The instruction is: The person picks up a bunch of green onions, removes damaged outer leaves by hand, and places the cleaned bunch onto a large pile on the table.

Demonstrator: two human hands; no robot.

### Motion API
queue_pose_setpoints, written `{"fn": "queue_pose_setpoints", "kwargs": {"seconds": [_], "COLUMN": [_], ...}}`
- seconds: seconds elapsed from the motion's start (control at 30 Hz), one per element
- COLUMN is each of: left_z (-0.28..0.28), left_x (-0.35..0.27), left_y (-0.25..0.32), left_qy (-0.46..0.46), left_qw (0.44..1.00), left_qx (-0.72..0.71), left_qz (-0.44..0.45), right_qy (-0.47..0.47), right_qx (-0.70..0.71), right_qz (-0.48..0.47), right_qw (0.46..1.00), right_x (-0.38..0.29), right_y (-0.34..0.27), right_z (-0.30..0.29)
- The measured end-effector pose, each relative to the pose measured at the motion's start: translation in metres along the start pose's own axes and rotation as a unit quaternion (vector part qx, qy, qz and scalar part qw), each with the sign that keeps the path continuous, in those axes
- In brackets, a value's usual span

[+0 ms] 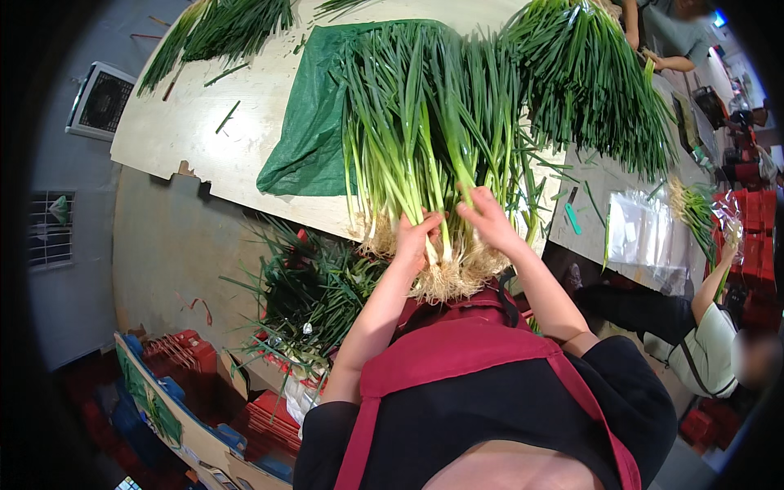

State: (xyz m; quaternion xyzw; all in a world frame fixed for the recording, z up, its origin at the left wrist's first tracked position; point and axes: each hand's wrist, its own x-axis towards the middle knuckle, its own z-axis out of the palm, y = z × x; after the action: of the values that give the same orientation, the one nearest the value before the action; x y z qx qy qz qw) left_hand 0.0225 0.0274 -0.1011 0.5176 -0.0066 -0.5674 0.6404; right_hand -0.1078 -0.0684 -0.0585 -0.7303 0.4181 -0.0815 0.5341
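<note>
A thick spread of green allium stalks [422, 122], perhaps green garlic, lies before me with pale, hairy roots [444, 282] towards my body. My left hand [419, 239] is closed around several stalks just above their root ends. Further right, my right hand [487, 220] grips a thick green stem [460, 165] between thumb and fingers. The roots overhang the table edge near my red apron [453, 367]. Beneath the leaves is a green woven plastic sheet [309, 116] on the pale tabletop [190, 147].
A large leafy bundle [594, 86] lies at the upper right. On the adjoining table are a turquoise-handled knife [572, 218] and clear plastic bags [640, 229]. Leaf waste [312, 294] is heaped below the edge at left. Two people [698, 355] work at right.
</note>
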Motion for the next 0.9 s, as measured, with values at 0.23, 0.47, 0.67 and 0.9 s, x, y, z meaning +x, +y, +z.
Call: {"fn": "queue_pose_setpoints", "kwargs": {"seconds": [0.23, 0.47, 0.67, 0.9], "left_z": [-0.003, -0.008, -0.017, -0.008], "left_x": [-0.002, -0.008, -0.004, -0.030], "left_y": [-0.001, -0.007, -0.005, 0.021], "left_qy": [-0.008, 0.018, 0.022, -0.025], "left_qw": [0.999, 1.000, 0.999, 0.999], "left_qx": [-0.019, 0.005, -0.010, -0.041], "left_qz": [-0.029, -0.005, -0.035, -0.005], "right_qy": [0.048, -0.043, -0.041, -0.061], "right_qx": [-0.107, -0.217, 0.176, 0.307], "right_qz": [-0.117, -0.076, 0.050, 0.150], "right_qw": [0.986, 0.972, 0.982, 0.938], "right_x": [-0.005, -0.005, 0.005, 0.013], "right_y": [-0.001, -0.019, 0.003, 0.006], "right_z": [0.030, 0.030, 0.033, 0.019]}}
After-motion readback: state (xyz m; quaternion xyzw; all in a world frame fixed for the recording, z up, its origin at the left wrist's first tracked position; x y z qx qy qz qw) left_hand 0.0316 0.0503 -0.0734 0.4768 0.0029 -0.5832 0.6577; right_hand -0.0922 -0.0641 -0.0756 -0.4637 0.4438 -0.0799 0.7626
